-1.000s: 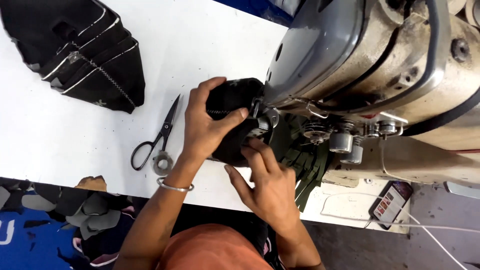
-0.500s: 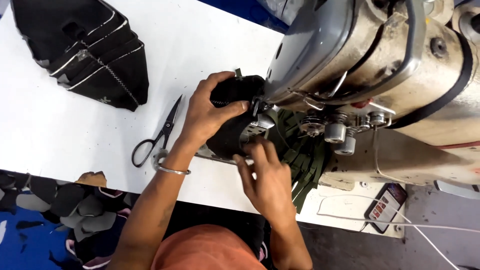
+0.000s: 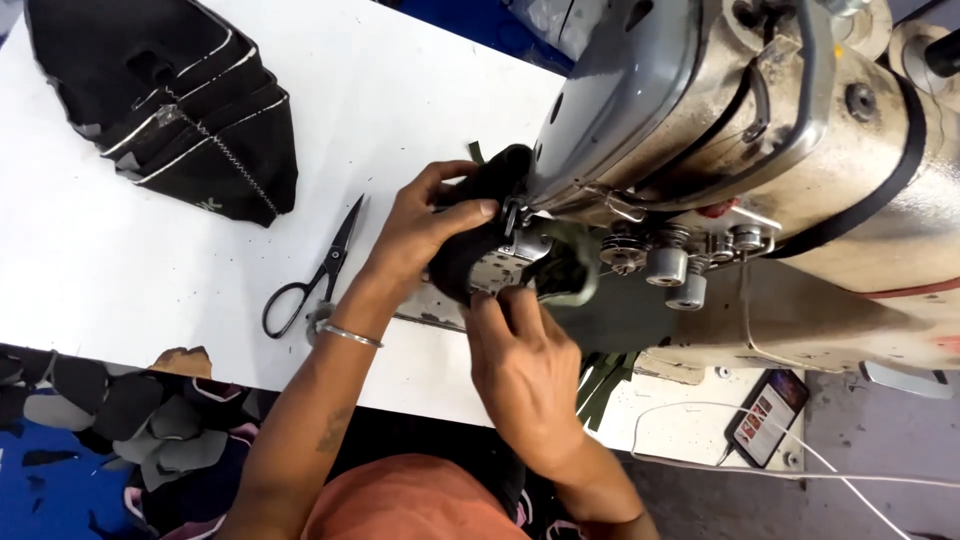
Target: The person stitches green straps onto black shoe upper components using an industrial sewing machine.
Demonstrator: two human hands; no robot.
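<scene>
Bright, even overhead light is washing the white table [image 3: 150, 270] nearly flat, with only soft short shadows forming beside the scissors [image 3: 310, 270] and under the sewing machine [image 3: 740, 130]. Machine casing is showing mild sheen, no hard glare. Frame is bending slightly at edges; fine detail is softening throughout.

Needle — behind sewing machine [image 3: 720, 130] head (unseen)

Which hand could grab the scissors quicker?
Probably the left hand. It holds the black fabric piece on the side where the scissors lie, just beyond its wrist. The right hand is at the sewing machine, farther away.
</scene>
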